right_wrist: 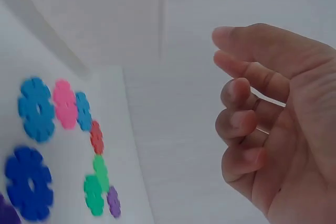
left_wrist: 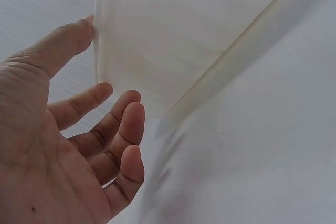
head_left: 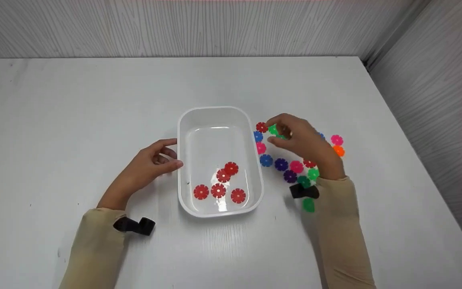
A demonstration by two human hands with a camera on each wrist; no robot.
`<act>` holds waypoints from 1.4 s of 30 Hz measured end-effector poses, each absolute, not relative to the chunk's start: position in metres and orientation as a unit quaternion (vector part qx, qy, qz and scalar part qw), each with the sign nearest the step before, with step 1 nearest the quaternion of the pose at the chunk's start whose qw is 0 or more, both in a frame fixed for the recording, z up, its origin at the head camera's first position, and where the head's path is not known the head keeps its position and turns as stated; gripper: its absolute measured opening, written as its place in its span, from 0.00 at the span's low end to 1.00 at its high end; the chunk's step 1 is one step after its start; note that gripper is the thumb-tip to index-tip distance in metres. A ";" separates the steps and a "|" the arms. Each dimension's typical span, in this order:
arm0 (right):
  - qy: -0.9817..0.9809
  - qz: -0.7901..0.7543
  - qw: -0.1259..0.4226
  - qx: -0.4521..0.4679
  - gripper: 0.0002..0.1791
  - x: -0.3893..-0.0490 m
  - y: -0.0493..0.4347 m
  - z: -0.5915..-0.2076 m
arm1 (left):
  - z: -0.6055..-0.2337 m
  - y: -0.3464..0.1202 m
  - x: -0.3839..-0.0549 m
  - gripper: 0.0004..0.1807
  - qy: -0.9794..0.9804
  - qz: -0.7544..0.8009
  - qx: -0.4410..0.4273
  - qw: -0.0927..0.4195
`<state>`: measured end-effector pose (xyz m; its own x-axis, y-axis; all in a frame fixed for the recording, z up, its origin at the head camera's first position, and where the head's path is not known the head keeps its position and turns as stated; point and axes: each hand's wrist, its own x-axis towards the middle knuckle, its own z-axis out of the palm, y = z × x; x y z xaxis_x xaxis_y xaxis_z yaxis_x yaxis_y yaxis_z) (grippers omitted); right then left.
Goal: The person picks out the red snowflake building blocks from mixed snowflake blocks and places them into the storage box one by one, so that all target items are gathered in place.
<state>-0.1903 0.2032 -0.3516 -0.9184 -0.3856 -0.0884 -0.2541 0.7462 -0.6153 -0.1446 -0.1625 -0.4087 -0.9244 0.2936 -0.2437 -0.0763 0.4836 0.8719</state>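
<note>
A white rectangular tray (head_left: 219, 212) sits mid-table with several red flower-shaped discs (head_left: 218, 190) lying in its near half. At the tray's left side is my left hand (head_left: 152, 162), thumb tip over the rim and index fingertip against the edge; its other fingers are loosely bent, as the left wrist view shows with the hand (left_wrist: 68, 124) beside the tray wall (left_wrist: 168, 35). To the right of the tray, my right hand (head_left: 301, 136) hovers over loose coloured discs, thumb and index finger apart. Nothing is between the right hand's fingers (right_wrist: 244, 90) in the right wrist view.
Scattered right of the tray are blue discs (head_left: 266, 160), pink discs (head_left: 296, 166), a red disc (head_left: 261, 127) and a green disc (head_left: 308, 204), some partly hidden by my right arm. An orange disc (head_left: 338, 151) lies farther right. Wood-grain panels (head_left: 199, 28) border the table.
</note>
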 end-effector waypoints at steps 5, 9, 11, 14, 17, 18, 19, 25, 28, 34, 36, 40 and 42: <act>0.938 -0.314 0.097 -0.112 0.21 -0.193 0.248 -0.351 | -0.409 -0.163 -0.145 0.36 0.840 0.506 0.062 0.187; 0.934 -0.330 0.099 -0.092 0.22 -0.194 0.272 -0.352 | -0.408 -0.163 -0.145 0.37 0.842 0.503 0.061 0.185; 0.934 -0.332 0.102 -0.087 0.23 -0.194 0.280 -0.354 | -0.408 -0.163 -0.144 0.37 0.844 0.501 0.059 0.184; 0.932 -0.335 0.111 -0.076 0.24 -0.194 0.290 -0.356 | -0.408 -0.163 -0.145 0.37 0.845 0.499 0.059 0.184; 0.929 -0.340 0.135 -0.061 0.25 -0.193 0.301 -0.360 | -0.408 -0.162 -0.145 0.37 0.846 0.497 0.057 0.186; 0.928 -0.339 0.144 -0.053 0.26 -0.193 0.304 -0.361 | -0.408 -0.162 -0.145 0.37 0.846 0.497 0.057 0.186; 0.928 -0.336 0.155 -0.044 0.26 -0.193 0.307 -0.362 | -0.408 -0.162 -0.145 0.37 0.846 0.496 0.056 0.187; 0.931 -0.307 0.198 0.007 0.27 -0.193 0.320 -0.371 | -0.408 -0.163 -0.144 0.37 0.839 0.508 0.060 0.187; 0.929 -0.304 0.209 0.009 0.26 -0.195 0.323 -0.377 | -0.407 -0.163 -0.145 0.37 0.839 0.508 0.061 0.187; 0.927 -0.294 0.233 0.005 0.22 -0.198 0.324 -0.388 | -0.405 -0.163 -0.144 0.37 0.840 0.506 0.063 0.188; 0.926 -0.293 0.239 0.004 0.22 -0.199 0.324 -0.390 | -0.406 -0.163 -0.144 0.37 0.840 0.504 0.061 0.190; 0.926 -0.290 0.243 -0.001 0.21 -0.199 0.323 -0.392 | -0.407 -0.163 -0.144 0.37 0.840 0.505 0.061 0.188; 0.926 -0.288 0.242 -0.004 0.20 -0.200 0.323 -0.392 | -0.408 -0.163 -0.144 0.36 0.839 0.506 0.062 0.188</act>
<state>-0.2002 0.3226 -0.3919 -0.8831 -0.1462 -0.4459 0.1327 0.8337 -0.5360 -0.1445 -0.1630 -0.4075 -0.9220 0.2934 -0.2526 -0.0867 0.4795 0.8733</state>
